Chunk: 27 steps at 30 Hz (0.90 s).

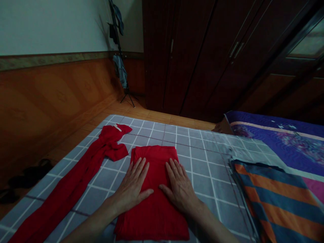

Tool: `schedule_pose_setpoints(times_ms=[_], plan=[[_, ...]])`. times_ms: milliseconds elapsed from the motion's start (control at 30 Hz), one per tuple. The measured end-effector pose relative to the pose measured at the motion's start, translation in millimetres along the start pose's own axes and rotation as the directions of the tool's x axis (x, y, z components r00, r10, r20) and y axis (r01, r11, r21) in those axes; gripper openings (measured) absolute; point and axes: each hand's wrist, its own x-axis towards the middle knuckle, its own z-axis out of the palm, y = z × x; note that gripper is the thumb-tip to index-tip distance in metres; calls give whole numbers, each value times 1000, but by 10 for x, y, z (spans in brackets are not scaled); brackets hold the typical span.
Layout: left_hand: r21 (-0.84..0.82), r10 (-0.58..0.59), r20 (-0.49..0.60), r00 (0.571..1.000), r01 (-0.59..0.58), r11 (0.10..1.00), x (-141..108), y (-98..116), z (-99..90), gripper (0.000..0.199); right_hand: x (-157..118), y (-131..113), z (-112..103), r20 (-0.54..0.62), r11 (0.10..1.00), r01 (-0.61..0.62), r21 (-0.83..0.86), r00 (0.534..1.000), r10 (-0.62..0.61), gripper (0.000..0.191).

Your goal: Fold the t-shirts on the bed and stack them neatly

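A folded red garment (pixel 158 216) lies flat on the grey checked bedsheet (pixel 202 175), its long side running away from me. My left hand (pixel 134 182) rests palm down along its left edge, fingers stretched forward. On the right edge lies my right hand (pixel 178 185), also flat with the thumb pointing inward. Neither hand grips the cloth. To the left, a long red garment (pixel 86 168) stretches diagonally over the sheet, narrow and loosely gathered, with a small white tag at its far end.
A folded orange and blue striped cloth (pixel 280 199) lies at the right, beside a purple patterned cover (pixel 273 126). Beyond the bed stand a dark wooden wardrobe (pixel 192 60) and a coat stand (pixel 120 50) with clothes. Dark footwear (pixel 30 175) sits on the floor at left.
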Motion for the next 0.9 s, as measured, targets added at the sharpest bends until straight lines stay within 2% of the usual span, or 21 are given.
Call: schedule_pose_setpoints(times_ms=[133,200,300,367,433,500,567,600,667,733,767,833,900], plan=[[41,3,-40,999,-1,999,41,46,-95,92,93,-8,14,18,998,-61,-26,998,62,64],[68,38,-64,997,-34,997,112,67,-143,90,132,-39,-12,40,1000,1,-18,999,0,57],[94,103,-47,994,-98,991,264,47,-145,84,229,-27,-29,113,987,154,37,981,-157,52],[95,81,-9,997,-79,992,349,-6,-94,82,324,68,-18,152,981,185,53,970,-191,54],[89,31,17,999,-32,996,392,-66,-27,83,420,208,-15,160,996,92,6,983,-91,57],[78,15,21,1000,-17,997,395,-112,31,85,485,312,-40,130,995,-79,-67,988,87,60],[66,28,0,1000,-28,997,379,-137,74,91,507,306,-81,107,983,-160,-93,980,169,60],[60,36,-11,999,-35,998,371,-144,92,94,505,255,-96,111,987,-137,-79,983,145,59],[58,40,-33,999,-38,998,360,-149,122,99,498,93,-92,139,1000,5,-7,990,-4,57],[71,34,-50,998,-30,997,358,-151,148,100,514,-64,-38,163,987,143,73,975,-154,57],[79,32,-57,998,-28,996,359,-152,159,100,539,-111,1,170,980,176,97,967,-191,58],[91,37,-58,998,-32,995,363,-154,173,100,620,-106,78,180,977,184,104,963,-201,61],[95,40,-49,998,-35,995,366,-157,177,101,723,20,124,182,988,140,70,972,-150,66]])
